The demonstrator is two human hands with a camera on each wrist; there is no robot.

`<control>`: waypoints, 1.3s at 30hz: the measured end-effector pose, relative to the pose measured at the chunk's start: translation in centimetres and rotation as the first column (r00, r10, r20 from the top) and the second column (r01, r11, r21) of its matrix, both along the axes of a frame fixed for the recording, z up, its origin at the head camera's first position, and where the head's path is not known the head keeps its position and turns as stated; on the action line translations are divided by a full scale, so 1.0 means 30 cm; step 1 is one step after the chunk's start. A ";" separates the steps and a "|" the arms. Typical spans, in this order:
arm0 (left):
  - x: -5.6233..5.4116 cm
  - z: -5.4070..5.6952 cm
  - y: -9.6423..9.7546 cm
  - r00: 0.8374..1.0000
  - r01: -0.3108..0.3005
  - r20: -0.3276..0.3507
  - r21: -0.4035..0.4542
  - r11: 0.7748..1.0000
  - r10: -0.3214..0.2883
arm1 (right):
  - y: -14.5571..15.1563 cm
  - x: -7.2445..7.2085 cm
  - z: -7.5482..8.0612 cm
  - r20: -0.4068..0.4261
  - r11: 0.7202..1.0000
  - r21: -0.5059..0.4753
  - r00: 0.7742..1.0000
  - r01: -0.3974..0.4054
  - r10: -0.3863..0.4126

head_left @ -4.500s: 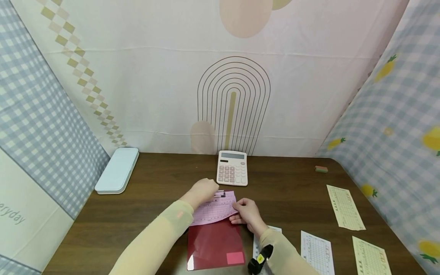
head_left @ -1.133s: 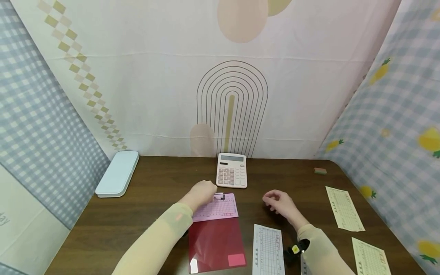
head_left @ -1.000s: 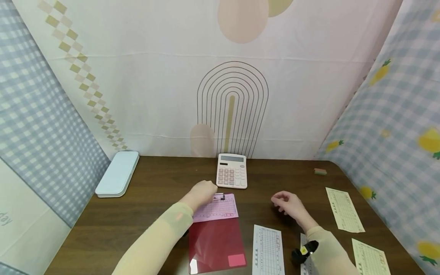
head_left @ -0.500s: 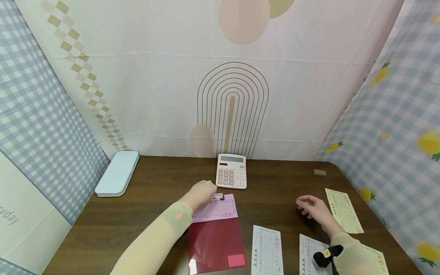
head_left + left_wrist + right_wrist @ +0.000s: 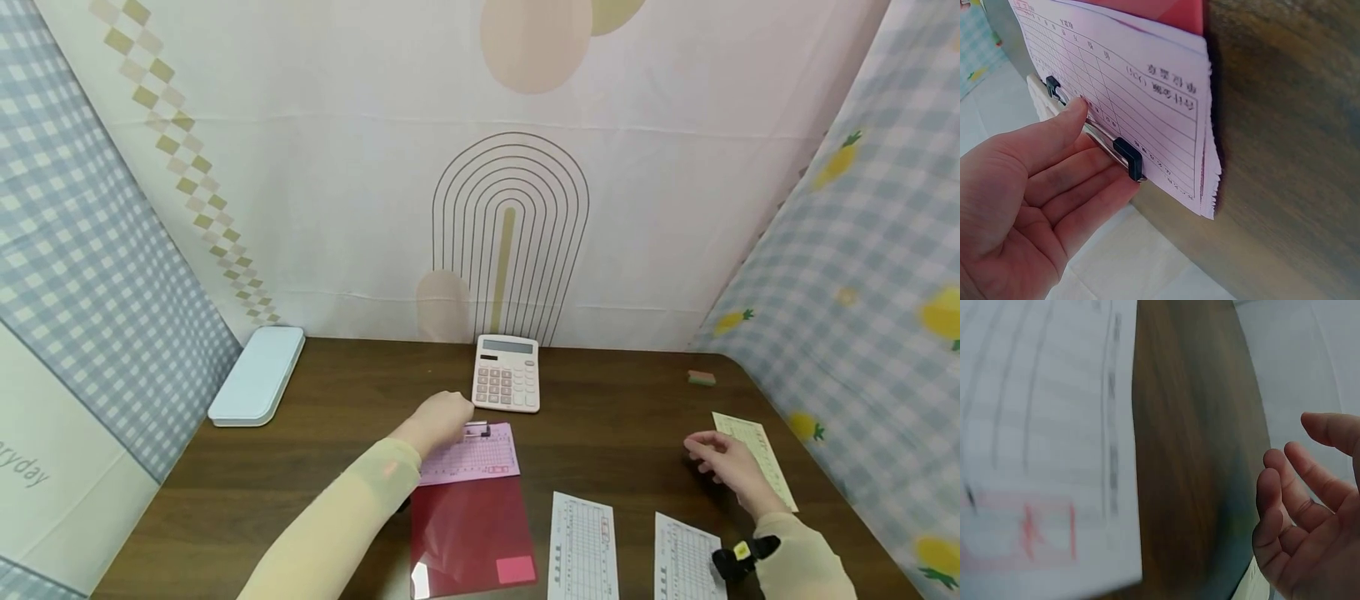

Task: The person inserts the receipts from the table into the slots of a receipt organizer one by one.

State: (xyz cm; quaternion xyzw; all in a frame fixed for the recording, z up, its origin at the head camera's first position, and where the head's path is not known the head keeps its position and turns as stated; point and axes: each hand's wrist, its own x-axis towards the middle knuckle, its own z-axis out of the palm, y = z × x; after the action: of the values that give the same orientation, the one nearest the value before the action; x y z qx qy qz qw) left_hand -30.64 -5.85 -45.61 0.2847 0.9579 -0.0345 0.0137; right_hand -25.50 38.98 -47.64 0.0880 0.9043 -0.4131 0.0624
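My left hand (image 5: 441,423) pinches the metal clip (image 5: 1109,139) at the top of a red clipboard (image 5: 472,533), thumb above and fingers beneath. Several pink printed slips (image 5: 480,457) lie under the clip, covering the board's upper part. A bright pink sticky note (image 5: 516,570) shows at the board's lower right corner. My right hand (image 5: 731,468), holding nothing, hovers on the right with fingers loosely bent. It overlaps the left edge of a yellow slip (image 5: 757,446) in the head view. The right wrist view shows a white slip (image 5: 1047,425) beside that hand.
A calculator (image 5: 506,375) lies behind the clipboard. White slips, one (image 5: 583,550) beside the board and another (image 5: 686,554) near my right sleeve, lie in front. A pale blue case (image 5: 257,375) is at the back left, a small eraser-like block (image 5: 701,378) at the back right.
My right hand has let go of the pink slip and moved far right, over toward the yellow slip. The pink slips now lie flatter on the board. My left hand stays at the clip.
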 end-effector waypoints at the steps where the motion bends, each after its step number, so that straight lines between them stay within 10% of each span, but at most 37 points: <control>1: -0.001 0.000 -0.001 1.000 -0.004 0.003 0.002 1.000 0.004 | 0.009 -0.002 -0.001 0.000 1.000 0.001 1.000 -0.002 0.002; 17: -0.002 -0.002 -0.028 0.999 -0.008 0.035 0.009 1.000 0.007 | 0.125 0.002 -0.040 -0.054 0.997 -0.038 0.996 0.072 -0.074; 29: 0.000 -0.001 -0.030 0.999 -0.024 0.038 0.021 0.999 0.023 | 0.197 -0.040 -0.050 -0.159 0.965 0.242 0.985 0.104 -0.066; 39: 0.001 0.003 -0.021 1.000 -0.014 0.018 0.023 1.000 0.013 | 0.265 -0.063 -0.057 -0.138 0.959 0.197 0.974 0.203 -0.177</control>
State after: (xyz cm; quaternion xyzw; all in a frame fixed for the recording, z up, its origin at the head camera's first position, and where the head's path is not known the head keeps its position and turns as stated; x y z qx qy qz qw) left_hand -30.62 -6.48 -45.54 0.2787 0.9600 -0.0207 0.0192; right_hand -27.40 46.92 -49.35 0.1559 0.9323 -0.3238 -0.0414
